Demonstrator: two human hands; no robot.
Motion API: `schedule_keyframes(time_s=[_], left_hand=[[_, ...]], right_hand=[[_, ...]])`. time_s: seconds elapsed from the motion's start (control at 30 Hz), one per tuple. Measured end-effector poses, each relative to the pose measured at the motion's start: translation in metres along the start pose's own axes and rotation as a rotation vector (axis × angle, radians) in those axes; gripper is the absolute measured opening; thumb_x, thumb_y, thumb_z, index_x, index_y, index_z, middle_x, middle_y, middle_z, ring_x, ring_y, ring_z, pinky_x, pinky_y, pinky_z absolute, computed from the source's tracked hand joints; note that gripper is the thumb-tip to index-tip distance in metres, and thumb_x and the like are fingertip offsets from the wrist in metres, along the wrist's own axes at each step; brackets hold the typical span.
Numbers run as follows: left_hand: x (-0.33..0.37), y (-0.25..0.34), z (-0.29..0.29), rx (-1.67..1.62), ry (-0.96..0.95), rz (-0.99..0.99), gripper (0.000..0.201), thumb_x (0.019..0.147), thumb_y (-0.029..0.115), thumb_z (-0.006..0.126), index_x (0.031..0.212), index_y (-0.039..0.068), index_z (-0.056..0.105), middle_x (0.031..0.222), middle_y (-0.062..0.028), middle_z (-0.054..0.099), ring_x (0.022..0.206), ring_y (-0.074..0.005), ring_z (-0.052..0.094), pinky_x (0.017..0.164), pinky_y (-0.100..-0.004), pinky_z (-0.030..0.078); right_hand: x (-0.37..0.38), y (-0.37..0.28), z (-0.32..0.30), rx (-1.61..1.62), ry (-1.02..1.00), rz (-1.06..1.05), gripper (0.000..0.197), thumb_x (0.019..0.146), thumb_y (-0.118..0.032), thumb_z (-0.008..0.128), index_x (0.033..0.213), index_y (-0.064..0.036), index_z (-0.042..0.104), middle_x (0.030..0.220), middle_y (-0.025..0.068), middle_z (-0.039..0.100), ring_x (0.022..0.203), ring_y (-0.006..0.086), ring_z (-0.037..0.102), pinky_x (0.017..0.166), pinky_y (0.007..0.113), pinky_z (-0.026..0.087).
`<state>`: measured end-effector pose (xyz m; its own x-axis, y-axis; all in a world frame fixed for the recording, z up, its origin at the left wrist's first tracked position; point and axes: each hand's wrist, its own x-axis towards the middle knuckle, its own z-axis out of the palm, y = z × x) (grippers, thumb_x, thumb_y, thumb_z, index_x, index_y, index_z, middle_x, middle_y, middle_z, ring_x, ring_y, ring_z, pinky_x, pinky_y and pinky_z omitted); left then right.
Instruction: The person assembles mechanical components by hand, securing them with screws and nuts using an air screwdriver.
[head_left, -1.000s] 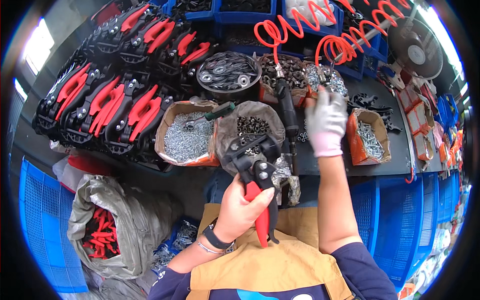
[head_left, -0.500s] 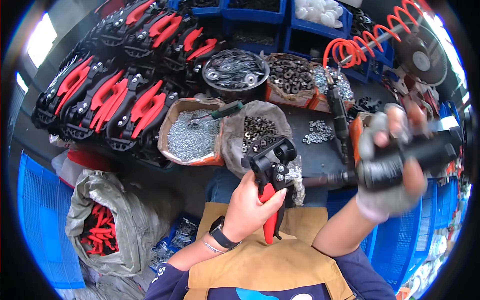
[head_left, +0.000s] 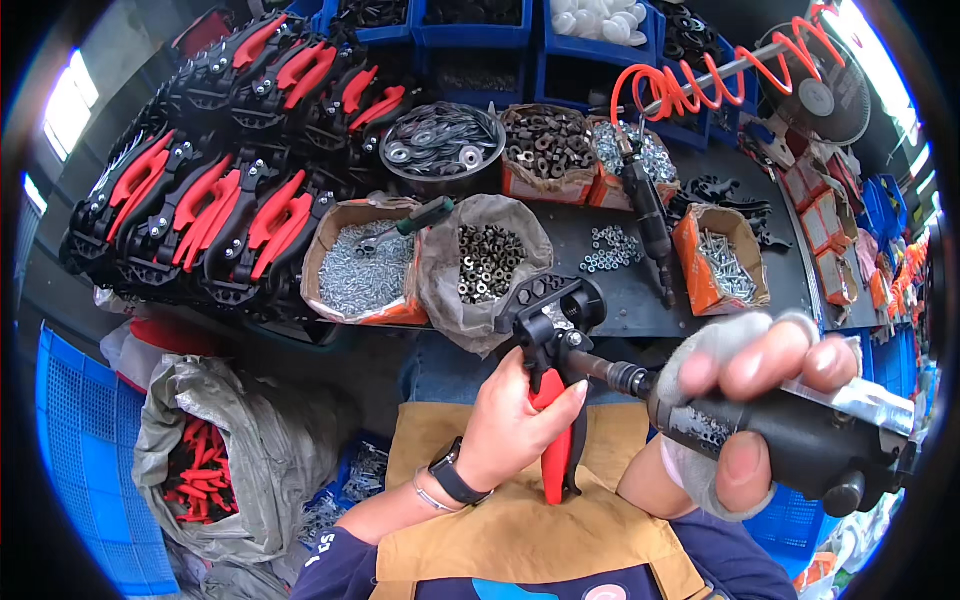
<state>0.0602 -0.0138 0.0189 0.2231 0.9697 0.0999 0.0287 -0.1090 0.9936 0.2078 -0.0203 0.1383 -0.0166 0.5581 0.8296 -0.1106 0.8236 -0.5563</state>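
Note:
My left hand (head_left: 515,420) is closed around a red-and-black hand tool (head_left: 553,385), held upright with its black ring-shaped head (head_left: 562,310) at the top. In a pale fingerless glove, my right hand (head_left: 765,362) grips a black cylindrical power driver (head_left: 790,438). The driver lies nearly level, its socket end (head_left: 606,372) up against the bolts on the tool's pivot; whether it sits over a bolt is hidden. Just beyond the tool's head stands a bag of dark nuts (head_left: 490,262). A box of small silver rivets or pins (head_left: 360,265) is left of that.
Stacked red-and-black tools (head_left: 205,210) fill the bench's left side. Behind are a bowl of washers (head_left: 440,140), boxes of nuts (head_left: 548,145) and blue bins (head_left: 470,35). A second driver (head_left: 648,215) hangs from a red coiled hose (head_left: 690,95). A box of screws (head_left: 728,265) stands right.
The driver in my right hand has come down and inward, so its socket end now meets the tool's pivot. My left hand has shifted slightly right and down with the tool.

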Motion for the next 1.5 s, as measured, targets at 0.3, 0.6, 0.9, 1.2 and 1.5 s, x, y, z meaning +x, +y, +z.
schedule_keyframes(time_s=[0.3, 0.6, 0.9, 1.2, 1.5], left_hand=[[0.000, -0.006, -0.008, 0.158, 0.129, 0.172, 0.039, 0.085, 0.016, 0.069, 0.117, 0.001, 0.052, 0.106, -0.0078, 0.058, 0.092, -0.0205, 0.059, 0.086, -0.0322, 0.047], [-0.018, 0.011, -0.046, -0.873, -0.041, -0.152, 0.039, 0.094, 0.014, 0.059, 0.129, 0.006, 0.042, 0.114, -0.0177, 0.060, 0.105, -0.0307, 0.061, 0.090, -0.0386, 0.051], [-0.020, -0.016, -0.059, -1.129, -0.056, -0.003, 0.047, 0.093, 0.046, 0.052, 0.123, 0.011, 0.049, 0.115, -0.0140, 0.059, 0.103, -0.0341, 0.061, 0.085, -0.0463, 0.053], [-0.009, -0.021, -0.057, -1.348, -0.224, -0.083, 0.042, 0.091, 0.027, 0.055, 0.128, 0.007, 0.045, 0.120, -0.0067, 0.054, 0.114, -0.0224, 0.054, 0.094, -0.0426, 0.047], [-0.032, 0.012, -0.069, -0.711, -0.021, 0.218, 0.064, 0.081, 0.011, 0.072, 0.137, 0.007, 0.042, 0.129, -0.0093, 0.054, 0.120, -0.0228, 0.051, 0.102, -0.0373, 0.040]], right_hand=[[0.013, -0.006, -0.018, 0.407, 0.261, -0.128, 0.051, 0.080, -0.004, 0.059, 0.129, 0.0011, 0.044, 0.115, 0.0141, 0.046, 0.105, 0.0251, 0.045, 0.084, 0.033, 0.044], [0.047, 0.173, -0.024, -0.363, 0.292, 0.655, 0.041, 0.081, -0.016, 0.069, 0.116, -0.0014, 0.051, 0.087, 0.0055, 0.059, 0.075, 0.0132, 0.055, 0.067, 0.029, 0.046], [0.004, 0.255, -0.020, -1.054, -0.087, 0.949, 0.069, 0.085, -0.032, 0.060, 0.141, -0.0015, 0.032, 0.114, 0.0318, 0.058, 0.109, 0.0452, 0.057, 0.094, 0.046, 0.045], [-0.005, 0.069, 0.051, -0.528, -0.577, 0.544, 0.014, 0.084, -0.015, 0.062, 0.087, -0.0007, 0.060, 0.080, 0.0180, 0.056, 0.078, 0.0366, 0.057, 0.068, 0.043, 0.046], [-0.014, 0.031, 0.002, 0.387, -0.457, 0.164, 0.035, 0.080, -0.021, 0.069, 0.055, -0.0030, 0.051, 0.063, 0.0097, 0.059, 0.053, 0.0207, 0.054, 0.049, 0.031, 0.040]])
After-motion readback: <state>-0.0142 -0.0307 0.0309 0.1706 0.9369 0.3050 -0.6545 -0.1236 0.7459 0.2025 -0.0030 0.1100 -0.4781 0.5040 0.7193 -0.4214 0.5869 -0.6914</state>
